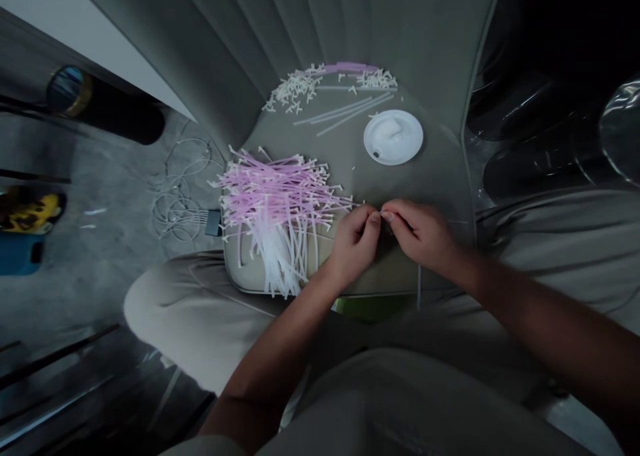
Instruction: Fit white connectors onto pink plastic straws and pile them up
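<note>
My left hand (354, 241) and my right hand (419, 233) meet fingertip to fingertip over the grey seat cushion (440, 169). Both are closed in a pinch on a small piece I cannot make out. A thin clear tube (419, 284) hangs down below my right hand. Just left of my left hand lies a heap of pink and white tubes with small T-shaped ends (277, 203); some droop over the cushion's front edge.
A white round lid (393, 137) lies beyond my hands. At the back of the cushion are loose white T-pieces (293, 93), a few long tubes (345, 113) and a pink strip (350, 67). Coiled white cable (180, 203) lies on the floor at left.
</note>
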Demonstrator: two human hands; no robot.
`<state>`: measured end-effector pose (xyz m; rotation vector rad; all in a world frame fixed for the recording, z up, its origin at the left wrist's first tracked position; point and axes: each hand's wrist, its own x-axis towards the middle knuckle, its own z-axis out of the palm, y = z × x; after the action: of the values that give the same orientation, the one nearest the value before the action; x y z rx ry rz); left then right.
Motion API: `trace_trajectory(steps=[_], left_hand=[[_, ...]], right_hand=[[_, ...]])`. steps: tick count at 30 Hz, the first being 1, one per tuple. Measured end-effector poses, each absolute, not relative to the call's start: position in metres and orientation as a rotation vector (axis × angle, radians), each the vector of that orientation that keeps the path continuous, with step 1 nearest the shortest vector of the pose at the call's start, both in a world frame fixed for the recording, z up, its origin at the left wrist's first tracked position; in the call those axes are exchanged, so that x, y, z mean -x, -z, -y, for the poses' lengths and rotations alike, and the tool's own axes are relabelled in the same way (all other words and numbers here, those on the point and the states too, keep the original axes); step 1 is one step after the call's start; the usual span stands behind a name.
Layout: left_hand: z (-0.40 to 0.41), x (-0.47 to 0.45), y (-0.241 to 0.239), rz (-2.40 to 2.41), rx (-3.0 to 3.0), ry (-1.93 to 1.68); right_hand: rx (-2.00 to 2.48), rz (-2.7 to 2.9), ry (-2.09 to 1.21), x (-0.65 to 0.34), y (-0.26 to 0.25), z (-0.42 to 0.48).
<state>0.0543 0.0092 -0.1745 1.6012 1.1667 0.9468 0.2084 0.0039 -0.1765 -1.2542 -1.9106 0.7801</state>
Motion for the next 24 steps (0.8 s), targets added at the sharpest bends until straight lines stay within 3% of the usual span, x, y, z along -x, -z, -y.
trace_trajectory(steps=[24], left_hand=[[-0.0050,-0.0556,0.1734,-1.205,-1.555,-1.009]], right_hand=[[1.238,1.921,-0.684,-0.2055,0.1775,-0.0018]])
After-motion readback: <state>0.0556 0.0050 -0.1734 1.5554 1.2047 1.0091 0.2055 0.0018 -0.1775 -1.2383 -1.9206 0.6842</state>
